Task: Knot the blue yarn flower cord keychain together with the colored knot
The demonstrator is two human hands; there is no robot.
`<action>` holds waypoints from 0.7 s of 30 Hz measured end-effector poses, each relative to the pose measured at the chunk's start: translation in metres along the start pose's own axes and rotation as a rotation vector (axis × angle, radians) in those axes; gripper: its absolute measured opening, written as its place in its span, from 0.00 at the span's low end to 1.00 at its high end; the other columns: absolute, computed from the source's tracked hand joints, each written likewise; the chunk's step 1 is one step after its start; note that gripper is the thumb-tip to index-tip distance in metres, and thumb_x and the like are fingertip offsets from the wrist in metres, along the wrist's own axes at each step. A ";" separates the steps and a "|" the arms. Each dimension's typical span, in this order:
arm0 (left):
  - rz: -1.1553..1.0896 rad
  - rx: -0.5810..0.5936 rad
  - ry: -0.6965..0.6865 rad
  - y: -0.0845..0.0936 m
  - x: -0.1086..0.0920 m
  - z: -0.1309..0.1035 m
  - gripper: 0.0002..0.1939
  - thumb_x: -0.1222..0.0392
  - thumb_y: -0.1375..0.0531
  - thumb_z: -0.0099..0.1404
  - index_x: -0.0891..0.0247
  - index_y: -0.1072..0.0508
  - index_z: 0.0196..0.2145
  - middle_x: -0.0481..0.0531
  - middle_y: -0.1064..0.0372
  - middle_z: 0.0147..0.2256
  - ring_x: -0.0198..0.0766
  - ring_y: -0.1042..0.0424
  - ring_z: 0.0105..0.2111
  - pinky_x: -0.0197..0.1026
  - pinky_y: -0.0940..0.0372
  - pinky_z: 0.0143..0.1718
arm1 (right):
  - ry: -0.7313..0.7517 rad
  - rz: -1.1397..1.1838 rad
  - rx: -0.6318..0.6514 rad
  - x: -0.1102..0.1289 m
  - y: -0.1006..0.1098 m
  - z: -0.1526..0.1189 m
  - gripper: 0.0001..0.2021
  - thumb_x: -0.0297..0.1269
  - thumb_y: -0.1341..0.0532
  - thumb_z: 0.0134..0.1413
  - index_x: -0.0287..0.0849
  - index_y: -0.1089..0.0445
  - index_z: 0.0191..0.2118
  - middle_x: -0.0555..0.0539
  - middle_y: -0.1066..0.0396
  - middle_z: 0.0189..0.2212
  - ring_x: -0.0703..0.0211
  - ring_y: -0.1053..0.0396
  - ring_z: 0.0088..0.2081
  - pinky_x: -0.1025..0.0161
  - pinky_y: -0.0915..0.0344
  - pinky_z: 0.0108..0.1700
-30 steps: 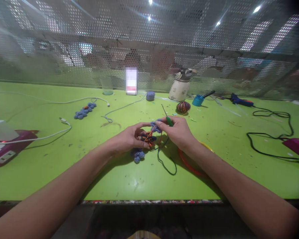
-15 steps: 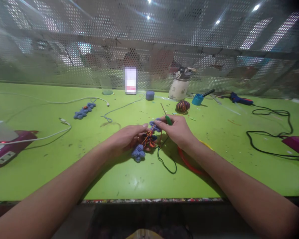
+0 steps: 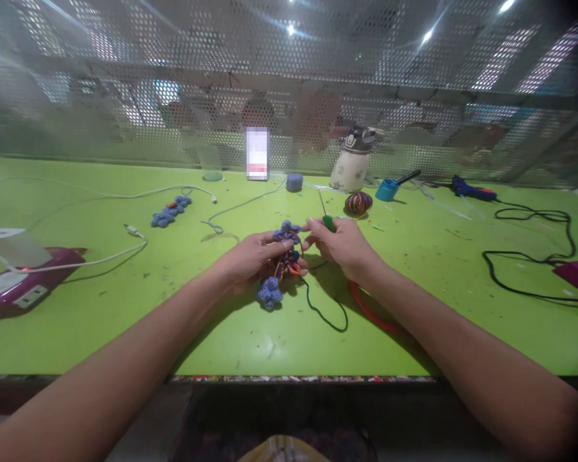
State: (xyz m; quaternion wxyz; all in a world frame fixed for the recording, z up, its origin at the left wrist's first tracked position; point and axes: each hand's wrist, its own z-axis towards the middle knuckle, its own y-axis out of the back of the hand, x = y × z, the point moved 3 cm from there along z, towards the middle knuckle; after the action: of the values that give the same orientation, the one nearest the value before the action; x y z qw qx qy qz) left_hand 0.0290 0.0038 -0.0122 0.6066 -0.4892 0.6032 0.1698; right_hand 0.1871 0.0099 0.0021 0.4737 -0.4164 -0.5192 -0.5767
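A crocheted piece (image 3: 270, 293) of blue-violet flowers with orange and dark yarn is pinched in my left hand (image 3: 250, 260), between thumb and fingers. One blue flower hangs at its lower end, another sits at the top under my thumb. My right hand (image 3: 340, 244) is closed around the green handle of a crochet hook (image 3: 328, 223), whose metal shaft points up and away. Its fingertips are just right of the upper flower, beside a thin orange strand. A dark green yarn tail (image 3: 325, 317) loops on the table below my hands.
On the green table (image 3: 212, 346) lie a blue flower strip (image 3: 171, 212), a blue yarn roll (image 3: 294, 182), a multicoloured yarn ball (image 3: 359, 203), a bottle (image 3: 350, 168), a blue pot (image 3: 387, 190), a glue gun (image 3: 472, 189), a power strip (image 3: 33, 282) and cables. A phone (image 3: 257, 154) stands at the back.
My left thumb has moved onto the upper flower, which my right fingers have let go. My right hand now sits slightly right of the piece. The whole view has shifted a little.
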 end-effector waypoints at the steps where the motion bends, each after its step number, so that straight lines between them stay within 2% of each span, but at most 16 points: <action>1: -0.002 -0.017 -0.011 0.001 -0.001 0.000 0.08 0.67 0.43 0.65 0.69 0.30 0.43 0.63 0.24 0.32 0.45 0.22 0.31 0.46 0.26 0.35 | -0.078 0.028 0.052 -0.004 0.000 0.000 0.15 0.45 0.39 0.54 0.35 0.27 0.34 0.48 0.28 0.20 0.72 0.51 0.14 0.68 0.53 0.17; 4: -0.012 -0.083 -0.043 0.004 -0.004 0.001 0.06 0.69 0.43 0.65 0.70 0.30 0.40 0.62 0.24 0.31 0.42 0.22 0.29 0.43 0.26 0.35 | -0.271 0.070 0.254 -0.015 -0.001 -0.004 0.13 0.42 0.34 0.47 0.34 0.27 0.33 0.46 0.28 0.20 0.72 0.51 0.14 0.69 0.59 0.16; 6: -0.021 -0.137 -0.054 0.007 -0.004 0.002 0.04 0.69 0.44 0.65 0.70 0.31 0.39 0.62 0.24 0.30 0.41 0.23 0.29 0.43 0.26 0.35 | -0.278 0.039 0.213 -0.016 0.005 -0.006 0.13 0.39 0.32 0.43 0.35 0.27 0.32 0.46 0.27 0.21 0.72 0.49 0.14 0.70 0.58 0.16; 9: -0.035 -0.193 -0.062 0.010 -0.004 0.002 0.04 0.68 0.45 0.66 0.69 0.32 0.39 0.62 0.24 0.30 0.42 0.23 0.29 0.45 0.26 0.34 | -0.133 -0.085 -0.014 -0.007 0.015 -0.008 0.11 0.40 0.33 0.43 0.35 0.26 0.27 0.47 0.28 0.20 0.71 0.47 0.16 0.69 0.53 0.18; 10: -0.041 -0.202 -0.069 0.010 -0.004 0.003 0.04 0.68 0.45 0.66 0.69 0.32 0.39 0.62 0.24 0.30 0.43 0.23 0.29 0.45 0.26 0.33 | -0.095 -0.137 -0.044 -0.003 0.016 -0.010 0.11 0.40 0.33 0.43 0.35 0.25 0.26 0.47 0.28 0.20 0.70 0.45 0.17 0.68 0.50 0.20; 12: -0.050 -0.218 -0.087 0.011 -0.004 0.003 0.04 0.69 0.45 0.66 0.69 0.32 0.38 0.62 0.25 0.30 0.42 0.23 0.28 0.44 0.27 0.32 | -0.081 -0.205 0.013 0.000 0.010 -0.014 0.10 0.40 0.33 0.43 0.36 0.23 0.28 0.46 0.26 0.22 0.65 0.38 0.21 0.65 0.42 0.24; 15: -0.067 -0.259 -0.109 0.011 -0.005 0.003 0.04 0.70 0.45 0.66 0.70 0.31 0.37 0.62 0.25 0.29 0.40 0.23 0.27 0.41 0.27 0.31 | -0.145 -0.141 0.173 -0.002 -0.006 -0.022 0.14 0.37 0.31 0.41 0.38 0.22 0.38 0.46 0.24 0.27 0.62 0.33 0.25 0.63 0.37 0.29; 18: -0.097 -0.281 -0.125 0.011 -0.005 0.003 0.04 0.71 0.45 0.65 0.70 0.31 0.37 0.61 0.25 0.30 0.41 0.23 0.27 0.42 0.27 0.30 | -0.221 0.028 0.207 -0.008 -0.018 -0.026 0.21 0.34 0.30 0.39 0.37 0.25 0.44 0.47 0.25 0.25 0.66 0.38 0.20 0.66 0.41 0.23; 21: -0.096 -0.297 -0.128 0.010 -0.005 0.003 0.04 0.71 0.44 0.65 0.70 0.31 0.37 0.61 0.25 0.30 0.40 0.24 0.27 0.42 0.27 0.30 | -0.259 0.093 0.171 -0.014 -0.021 -0.026 0.20 0.34 0.30 0.39 0.35 0.27 0.42 0.51 0.31 0.18 0.69 0.45 0.16 0.68 0.49 0.18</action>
State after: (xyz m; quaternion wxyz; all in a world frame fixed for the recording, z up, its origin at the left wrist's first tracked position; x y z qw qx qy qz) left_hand 0.0214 0.0134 -0.0121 0.5723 -0.5898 0.5077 0.2585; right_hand 0.1701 -0.0138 -0.0184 0.4625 -0.4691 -0.6033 -0.4496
